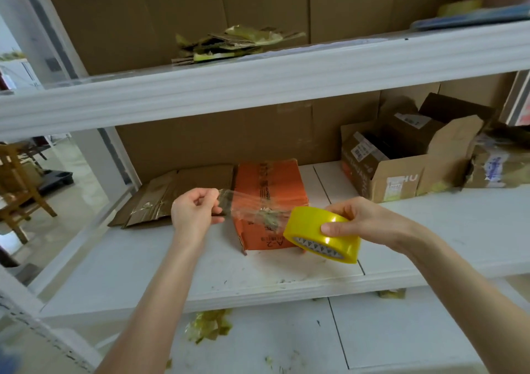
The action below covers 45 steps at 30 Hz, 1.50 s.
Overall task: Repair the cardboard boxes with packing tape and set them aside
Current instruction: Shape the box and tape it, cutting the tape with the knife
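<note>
**Fig.** R hand (364, 221) curled round yellow roll of packing tape (321, 234), fingers on its outer face. L hand (195, 213) pinches free end of clear tape strip (246, 204), stretched btwn the hands in front of orange cardboard box (269, 178). Box is marked "A-2", w/ crumpled old tape on near face, and stands on white shelf board (160, 261) next to flattened brown cardboard (172, 198).

There is only one view, from the person's head. It looks forward and down, from close, at the orange rectangular cardboard box (269, 190) near the centre. The white shelf board (143, 259) under this box fills the middle. A second white board (258, 78) crosses above the box.
</note>
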Tool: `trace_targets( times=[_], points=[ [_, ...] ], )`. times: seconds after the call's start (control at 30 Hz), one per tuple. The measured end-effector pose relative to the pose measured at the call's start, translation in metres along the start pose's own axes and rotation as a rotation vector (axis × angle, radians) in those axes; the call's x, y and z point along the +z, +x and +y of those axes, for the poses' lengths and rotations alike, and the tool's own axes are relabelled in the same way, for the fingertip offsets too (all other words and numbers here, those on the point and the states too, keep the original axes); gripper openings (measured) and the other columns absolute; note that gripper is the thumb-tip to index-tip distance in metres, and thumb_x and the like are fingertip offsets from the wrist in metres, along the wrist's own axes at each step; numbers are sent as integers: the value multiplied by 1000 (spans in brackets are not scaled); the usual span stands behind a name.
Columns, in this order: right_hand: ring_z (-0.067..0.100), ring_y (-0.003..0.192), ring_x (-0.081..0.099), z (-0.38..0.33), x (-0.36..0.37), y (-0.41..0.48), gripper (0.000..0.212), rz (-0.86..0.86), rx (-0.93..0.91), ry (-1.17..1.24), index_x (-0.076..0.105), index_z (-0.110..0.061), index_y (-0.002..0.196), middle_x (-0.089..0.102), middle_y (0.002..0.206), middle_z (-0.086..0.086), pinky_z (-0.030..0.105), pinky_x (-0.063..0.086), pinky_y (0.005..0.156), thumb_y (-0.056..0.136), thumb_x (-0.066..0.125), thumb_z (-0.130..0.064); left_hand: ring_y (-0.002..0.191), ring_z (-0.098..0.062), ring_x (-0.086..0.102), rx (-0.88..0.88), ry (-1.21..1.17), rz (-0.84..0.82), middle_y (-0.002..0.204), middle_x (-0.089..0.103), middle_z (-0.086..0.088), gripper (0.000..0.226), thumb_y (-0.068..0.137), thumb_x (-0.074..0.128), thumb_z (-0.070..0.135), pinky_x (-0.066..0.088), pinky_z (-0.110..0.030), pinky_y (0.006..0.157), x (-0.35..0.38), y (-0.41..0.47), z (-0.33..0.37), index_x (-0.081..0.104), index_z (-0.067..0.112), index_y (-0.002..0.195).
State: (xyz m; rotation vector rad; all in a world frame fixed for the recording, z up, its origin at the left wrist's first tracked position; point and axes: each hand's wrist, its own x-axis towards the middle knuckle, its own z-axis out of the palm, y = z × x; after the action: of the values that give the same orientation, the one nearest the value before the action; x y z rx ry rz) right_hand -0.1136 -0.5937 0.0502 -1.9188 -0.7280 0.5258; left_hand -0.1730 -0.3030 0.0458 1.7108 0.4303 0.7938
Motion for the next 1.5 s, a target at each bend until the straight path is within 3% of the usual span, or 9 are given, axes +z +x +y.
trace_targets(
  times=[0.23, 0.33, 0.43, 0.57, 0.63, 0.77, 0.93, 1.33, 1.5],
  points=[
    [22, 81, 65, 13, 7, -3, 57, 76, 54, -59, 72, -4, 97, 70, 94, 16, 30, 46, 72, 67, 69, -53, 49, -3, 62, -30, 50, 18, 67, 63, -3, 16, 92, 61, 17, 55, -22, 53, -8, 4, -16, 66, 21, 76],
    [16, 82, 66, 20, 2, -11, 47, 44, 77, -19, 74, -12, 95, 72, 90, 7, 23, 49, 72, 72, 75, -53, 51, -4, 62, -16, 60, 26, 67, 63, -2, 15, 92, 61, 17, 53, -18, 49, -14, 7, -20, 67, 21, 78],
    [16, 81, 67, 23, 1, -14, 47, 55, 88, 58, 73, -9, 93, 71, 88, 10, 22, 50, 73, 73, 72, -52, 56, -6, 61, 6, 62, 27, 67, 63, 0, 17, 92, 60, 17, 51, -17, 46, -14, 8, -21, 67, 21, 77],
    [13, 77, 62, 26, 1, 3, 32, 330, 159, -431, 72, -20, 92, 67, 81, -2, 35, 51, 71, 82, 69, -50, 54, -2, 59, 11, 50, 43, 65, 63, -1, 18, 92, 59, 15, 48, -17, 44, -12, 2, -31, 65, 23, 77],
    [14, 77, 59, 24, 2, 8, 29, 447, 229, -627, 69, -28, 96, 63, 80, -7, 32, 48, 65, 83, 65, -54, 53, -2, 58, -31, 1, 62, 65, 62, -2, 15, 92, 59, 15, 48, -16, 45, -11, -2, -39, 66, 21, 80],
    [20, 86, 57, 31, 6, 15, 42, 580, 260, -730, 62, -37, 121, 66, 98, -1, 28, 40, 65, 84, 61, -56, 58, -3, 62, -58, -67, 55, 71, 65, -3, 11, 92, 61, 15, 50, -17, 47, -5, -5, -48, 66, 19, 83],
    [27, 85, 63, 32, 13, 24, 36, 780, 59, -823, 64, -37, 120, 71, 92, 3, 32, 43, 67, 86, 62, -50, 63, -4, 67, -97, -112, 48, 76, 68, -2, 13, 90, 63, 11, 51, -16, 50, -6, -3, -54, 67, 20, 82],
    [29, 90, 63, 45, 13, 41, 34, 780, 80, -829, 64, -39, 119, 71, 92, 2, 33, 40, 75, 86, 62, -47, 76, -8, 64, -89, 6, 35, 82, 68, 4, 7, 91, 62, 17, 49, -15, 54, 1, 4, -76, 69, 19, 89],
    [28, 93, 62, 50, 13, 60, 31, 755, 110, -785, 62, -40, 119, 71, 97, 1, 30, 37, 68, 88, 60, -45, 75, -7, 59, -117, 57, 11, 85, 62, 6, 11, 95, 56, 18, 46, -14, 61, 14, 20, -86, 61, 22, 86]
  ],
)
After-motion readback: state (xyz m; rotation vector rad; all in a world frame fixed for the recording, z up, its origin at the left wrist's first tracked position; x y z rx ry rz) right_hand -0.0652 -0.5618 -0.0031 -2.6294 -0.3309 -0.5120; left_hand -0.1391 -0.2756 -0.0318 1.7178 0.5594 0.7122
